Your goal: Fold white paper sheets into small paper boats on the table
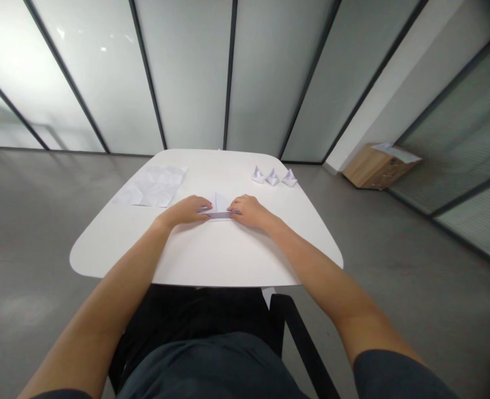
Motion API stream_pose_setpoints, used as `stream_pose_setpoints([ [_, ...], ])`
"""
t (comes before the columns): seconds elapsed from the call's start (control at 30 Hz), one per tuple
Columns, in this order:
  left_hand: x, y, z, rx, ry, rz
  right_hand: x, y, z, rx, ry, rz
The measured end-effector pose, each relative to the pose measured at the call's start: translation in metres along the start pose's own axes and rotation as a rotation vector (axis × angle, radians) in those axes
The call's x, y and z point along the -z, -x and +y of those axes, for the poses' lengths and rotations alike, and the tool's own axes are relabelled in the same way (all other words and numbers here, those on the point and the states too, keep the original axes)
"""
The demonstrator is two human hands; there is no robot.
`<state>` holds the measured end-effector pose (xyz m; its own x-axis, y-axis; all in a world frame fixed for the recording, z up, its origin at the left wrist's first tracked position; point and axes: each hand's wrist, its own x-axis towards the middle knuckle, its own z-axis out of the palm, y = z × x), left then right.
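A partly folded sheet of white paper [219, 215] lies on the white table [224, 255], with a strip turned up along its near edge and a crease running up its middle. My left hand [190, 210] grips the paper's left end, thumb in front and fingers behind. At the right end my right hand [249, 211] pinches the same strip between thumb and fingers. Both hands rest close to the tabletop, and the fingers partly cover the paper's two ends.
Three folded paper boats [272, 177] stand in a row at the table's back right. Several creased white sheets [157, 185] lie at the back left. A black chair armrest [299, 338] is by my right side. Against the wall on the right sits a cardboard box [376, 166].
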<state>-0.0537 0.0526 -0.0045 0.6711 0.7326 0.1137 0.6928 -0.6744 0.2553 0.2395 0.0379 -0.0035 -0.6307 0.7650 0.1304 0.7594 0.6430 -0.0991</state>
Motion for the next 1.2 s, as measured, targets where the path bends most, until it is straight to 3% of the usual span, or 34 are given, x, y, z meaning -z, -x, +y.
stream_pose_setpoints([
  [0.4, 0.016, 0.014, -0.011, 0.197, 0.116, 0.006, 0.003, 0.004, 0.010, -0.042, -0.020, 0.001],
  [0.6, 0.021, 0.015, -0.008, 0.211, 0.053, 0.020, -0.003, 0.002, 0.010, -0.064, -0.018, 0.038],
  [0.83, 0.015, 0.010, -0.013, 0.196, -0.037, 0.061, -0.008, -0.004, 0.003, -0.152, 0.009, 0.101],
  [1.2, 0.007, 0.009, -0.023, 0.147, 0.071, 0.067, -0.013, -0.008, 0.005, -0.166, 0.008, 0.096],
])
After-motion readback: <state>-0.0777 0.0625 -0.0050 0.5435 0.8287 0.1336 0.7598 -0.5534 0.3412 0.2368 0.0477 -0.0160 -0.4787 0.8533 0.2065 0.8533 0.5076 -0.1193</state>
